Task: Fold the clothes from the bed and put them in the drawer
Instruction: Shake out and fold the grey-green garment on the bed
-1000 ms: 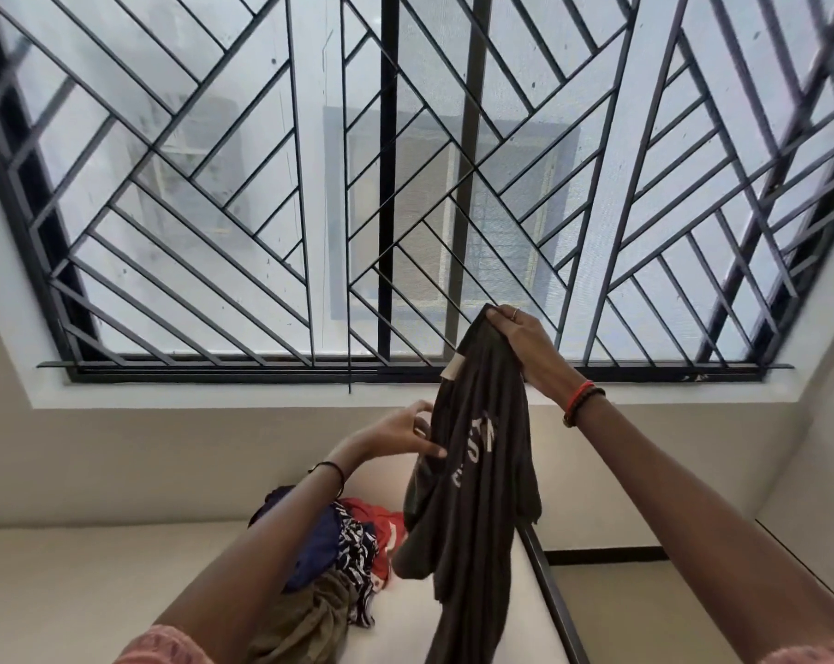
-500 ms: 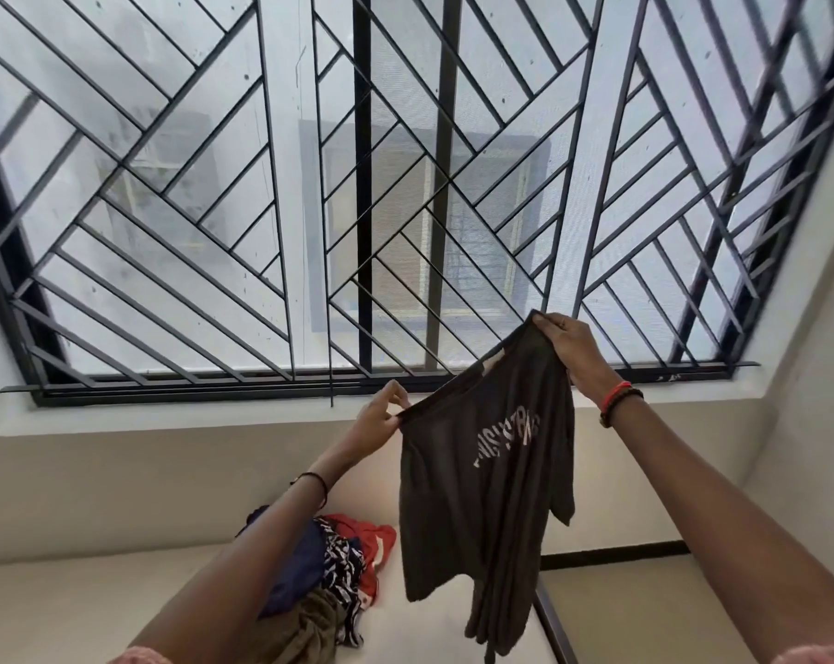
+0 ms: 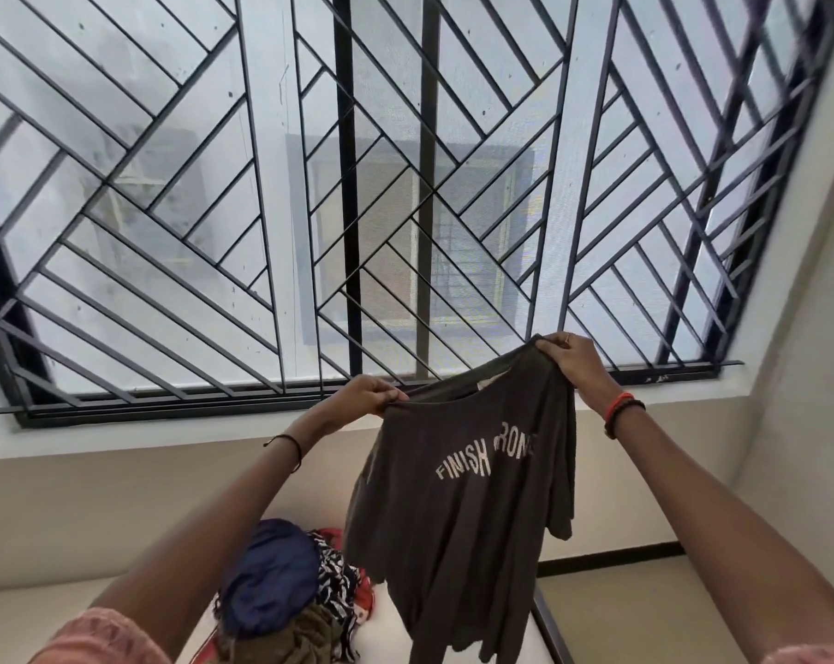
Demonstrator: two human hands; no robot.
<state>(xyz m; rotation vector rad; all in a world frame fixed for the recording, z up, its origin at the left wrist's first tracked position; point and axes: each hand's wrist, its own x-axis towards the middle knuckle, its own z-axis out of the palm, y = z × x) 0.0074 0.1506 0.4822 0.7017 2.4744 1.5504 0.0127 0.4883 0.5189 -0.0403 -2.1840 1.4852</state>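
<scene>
A dark grey T-shirt [image 3: 458, 510] with white lettering hangs spread in the air in front of the window. My left hand [image 3: 367, 394] grips its left shoulder and my right hand [image 3: 571, 357] grips its right shoulder, held a little higher. Below, on the white bed [image 3: 391, 635], lies a heap of clothes [image 3: 285, 596]: a navy piece on top, a black-and-white patterned one, a red one and an olive one. The shirt's hem hangs over the bed and hides part of it. No drawer is in view.
A large window with a black diagonal metal grille [image 3: 309, 232] fills the wall ahead, above a white sill [image 3: 166, 433]. The bed's dark frame edge [image 3: 549, 625] runs at the right, with beige floor [image 3: 635, 611] beyond it and a wall at far right.
The shirt hung bunched from my right hand; my left hand took its other shoulder and both hands drew apart, spreading it flat with the lettering showing.
</scene>
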